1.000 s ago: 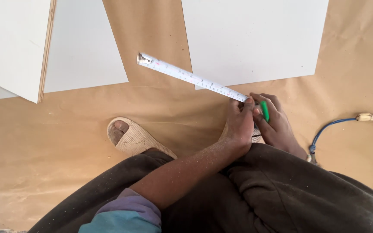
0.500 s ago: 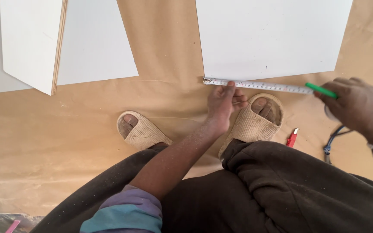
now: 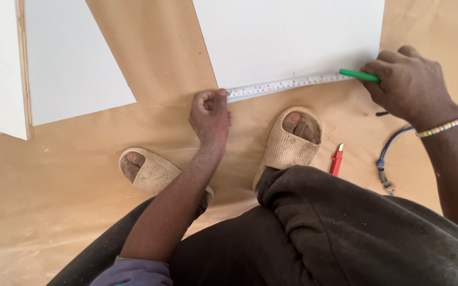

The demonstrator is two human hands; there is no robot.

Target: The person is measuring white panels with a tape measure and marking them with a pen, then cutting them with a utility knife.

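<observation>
The left hand (image 3: 210, 114) is curled into a loose fist, its fingertips pinching the end of a measuring tape (image 3: 287, 83) down at the lower left corner of a white board (image 3: 292, 37). The right hand (image 3: 409, 87) is closed around a green pencil (image 3: 359, 75), whose tip lies at the far end of the tape, close to the board's lower right corner. The tape runs stretched between the two hands, flat along the board's near edge and rising slightly toward the right.

Below the tape, two feet in beige slippers rest on brown paper (image 3: 54, 212) that covers the floor: the right slipper (image 3: 288, 143) just under the tape's middle, the left slipper (image 3: 152, 172) partly behind the left forearm. A small red cutter (image 3: 336, 160) lies beside the right slipper. A blue cable (image 3: 390, 153) curves under the right wrist, which wears a beaded bracelet (image 3: 445, 126). At the upper left a second white panel (image 3: 75, 63) lies flat, with a plywood-edged board (image 3: 1, 63) over its left side. Dark trousers fill the bottom of the view.
</observation>
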